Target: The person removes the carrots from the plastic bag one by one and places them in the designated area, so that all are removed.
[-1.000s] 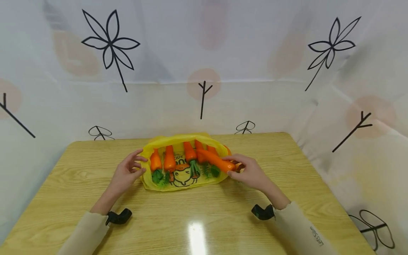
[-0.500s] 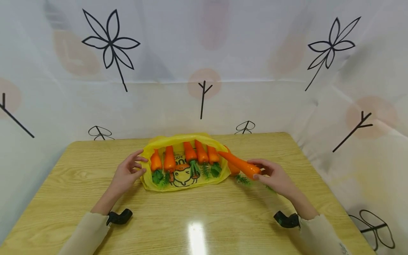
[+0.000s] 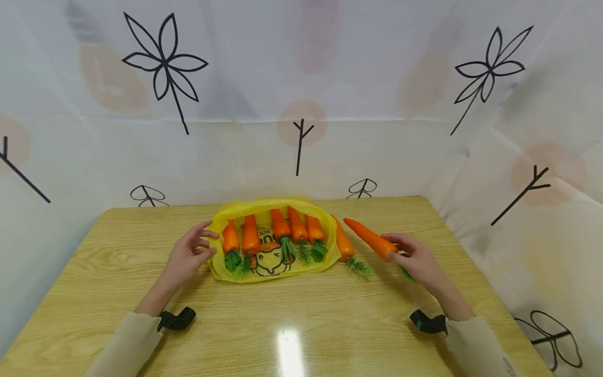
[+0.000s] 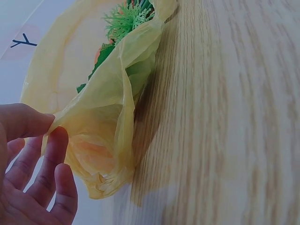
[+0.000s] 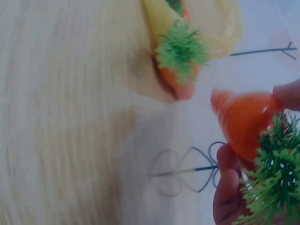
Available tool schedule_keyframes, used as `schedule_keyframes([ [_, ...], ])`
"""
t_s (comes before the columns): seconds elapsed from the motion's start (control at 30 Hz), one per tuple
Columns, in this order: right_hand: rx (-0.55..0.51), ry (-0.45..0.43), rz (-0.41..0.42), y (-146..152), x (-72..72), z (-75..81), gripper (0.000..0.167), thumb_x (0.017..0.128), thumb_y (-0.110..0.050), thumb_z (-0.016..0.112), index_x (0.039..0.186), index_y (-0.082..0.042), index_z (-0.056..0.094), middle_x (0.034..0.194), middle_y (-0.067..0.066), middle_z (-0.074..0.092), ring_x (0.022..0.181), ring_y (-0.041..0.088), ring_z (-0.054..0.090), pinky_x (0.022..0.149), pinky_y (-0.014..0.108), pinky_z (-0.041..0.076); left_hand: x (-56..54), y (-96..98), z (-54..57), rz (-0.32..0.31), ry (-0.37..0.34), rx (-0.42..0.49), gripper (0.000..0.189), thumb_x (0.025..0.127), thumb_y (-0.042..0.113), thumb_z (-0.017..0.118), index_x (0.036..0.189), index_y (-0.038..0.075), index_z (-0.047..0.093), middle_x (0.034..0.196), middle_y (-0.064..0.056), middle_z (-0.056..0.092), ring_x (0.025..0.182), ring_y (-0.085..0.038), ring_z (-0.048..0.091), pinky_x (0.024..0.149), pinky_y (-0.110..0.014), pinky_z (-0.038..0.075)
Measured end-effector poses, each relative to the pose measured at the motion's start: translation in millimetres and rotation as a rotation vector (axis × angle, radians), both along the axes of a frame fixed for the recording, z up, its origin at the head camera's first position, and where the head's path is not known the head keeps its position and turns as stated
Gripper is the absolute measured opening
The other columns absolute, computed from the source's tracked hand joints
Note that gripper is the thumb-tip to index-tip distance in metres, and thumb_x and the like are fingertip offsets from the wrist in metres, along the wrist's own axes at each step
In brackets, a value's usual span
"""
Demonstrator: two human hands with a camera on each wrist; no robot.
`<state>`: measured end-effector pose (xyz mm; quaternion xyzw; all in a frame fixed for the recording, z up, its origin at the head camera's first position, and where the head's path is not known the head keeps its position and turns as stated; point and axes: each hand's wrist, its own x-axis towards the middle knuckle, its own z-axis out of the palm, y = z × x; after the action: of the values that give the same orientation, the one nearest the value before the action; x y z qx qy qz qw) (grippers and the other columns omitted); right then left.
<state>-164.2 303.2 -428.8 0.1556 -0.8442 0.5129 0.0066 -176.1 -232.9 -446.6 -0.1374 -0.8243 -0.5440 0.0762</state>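
A yellow plastic bag lies on the table with its mouth spread wide, several toy carrots with green tops inside it. Thumb and forefinger of my left hand pinch the bag's left rim, plain in the left wrist view, where the bag film stretches from the fingertips. My right hand grips an orange carrot by its thick end, to the right of the bag. Its leafy green top hangs by the palm in the right wrist view. Another carrot lies just outside the bag's right rim.
The wooden table reaches back to a white cloth backdrop with black plant drawings. More of this cloth hangs at both sides. Black wrist cameras sit at both cuffs.
My right hand has moved right with the carrot, from over the bag's right side to beyond its rim. The carrot beside the bag is now in full view. My left hand has stayed put.
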Motion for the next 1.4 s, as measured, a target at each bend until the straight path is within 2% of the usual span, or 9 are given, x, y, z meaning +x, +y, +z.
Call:
schedule_keyframes([
  [0.2, 0.067, -0.045, -0.08, -6, -15.0, -20.1, 0.045, 0.097, -0.016, 0.067, 0.138, -0.001, 0.056, 0.132, 0.026, 0.057, 0.101, 0.026, 0.06, 0.07, 0.03, 0.053, 0.3, 0.6, -1.5, -0.002, 0.009, 0.014, 0.064, 0.09, -0.01, 0.065, 0.149, 0.005, 0.043, 0.117, -0.022, 0.062, 0.085, -0.016, 0.06, 0.071, -0.023, 0.052],
  [0.4, 0.077, -0.067, -0.08, -9, -22.7, -30.6, 0.048, 0.097, -0.02, 0.068, 0.14, -0.002, 0.054, 0.135, 0.026, 0.055, 0.108, 0.038, 0.058, 0.072, 0.03, 0.053, -0.4, 4.2, 0.4, -0.008, 0.026, 0.03, 0.063, 0.09, -0.011, 0.065, 0.148, 0.004, 0.044, 0.116, -0.021, 0.063, 0.084, -0.016, 0.06, 0.07, -0.022, 0.051],
  [0.67, 0.142, -0.078, -0.073, -11, -21.0, -29.4, 0.057, 0.097, -0.024, 0.068, 0.145, -0.003, 0.048, 0.136, 0.025, 0.054, 0.114, 0.04, 0.057, 0.082, 0.03, 0.052, -4.1, 5.3, 2.9, -0.013, -0.001, 0.026, 0.063, 0.091, -0.009, 0.065, 0.149, 0.007, 0.044, 0.119, -0.02, 0.062, 0.086, -0.016, 0.059, 0.071, -0.023, 0.051],
  [0.9, 0.17, -0.078, -0.086, -13, -18.5, -25.4, 0.06, 0.097, -0.028, 0.068, 0.147, -0.003, 0.046, 0.139, 0.024, 0.052, 0.116, 0.04, 0.056, 0.089, 0.047, 0.051, -5.0, 6.3, 3.8, -0.02, -0.02, 0.029, 0.063, 0.092, -0.008, 0.064, 0.149, 0.006, 0.043, 0.119, -0.021, 0.061, 0.087, -0.017, 0.059, 0.073, -0.023, 0.051],
  [1.03, 0.168, -0.067, -0.103, -13, -18.1, -22.1, 0.058, 0.097, -0.031, 0.067, 0.145, -0.004, 0.048, 0.139, 0.021, 0.053, 0.115, 0.039, 0.057, 0.089, 0.048, 0.051, -4.0, 6.3, 4.8, -0.019, -0.016, 0.024, 0.062, 0.092, -0.008, 0.065, 0.148, 0.005, 0.043, 0.119, -0.022, 0.061, 0.087, -0.017, 0.059, 0.073, -0.022, 0.051],
  [1.2, 0.176, -0.018, -0.138, -20, -16.5, -13.2, 0.052, 0.099, -0.03, 0.064, 0.142, -0.004, 0.052, 0.137, 0.017, 0.055, 0.117, 0.032, 0.055, 0.091, 0.039, 0.048, -3.1, 5.0, 4.7, -0.015, -0.017, 0.014, 0.062, 0.091, -0.008, 0.065, 0.148, 0.006, 0.044, 0.119, -0.021, 0.062, 0.087, -0.017, 0.059, 0.072, -0.023, 0.051],
  [1.4, 0.133, 0.11, -0.142, -38, -13.1, 2.5, 0.04, 0.097, -0.02, 0.067, 0.133, -0.004, 0.06, 0.13, 0.018, 0.06, 0.111, 0.033, 0.058, 0.088, 0.037, 0.049, -1.7, 2.0, 3.3, 0.002, -0.023, 0.007, 0.063, 0.091, -0.009, 0.066, 0.148, 0.006, 0.044, 0.119, -0.02, 0.062, 0.087, -0.017, 0.059, 0.072, -0.022, 0.051],
])
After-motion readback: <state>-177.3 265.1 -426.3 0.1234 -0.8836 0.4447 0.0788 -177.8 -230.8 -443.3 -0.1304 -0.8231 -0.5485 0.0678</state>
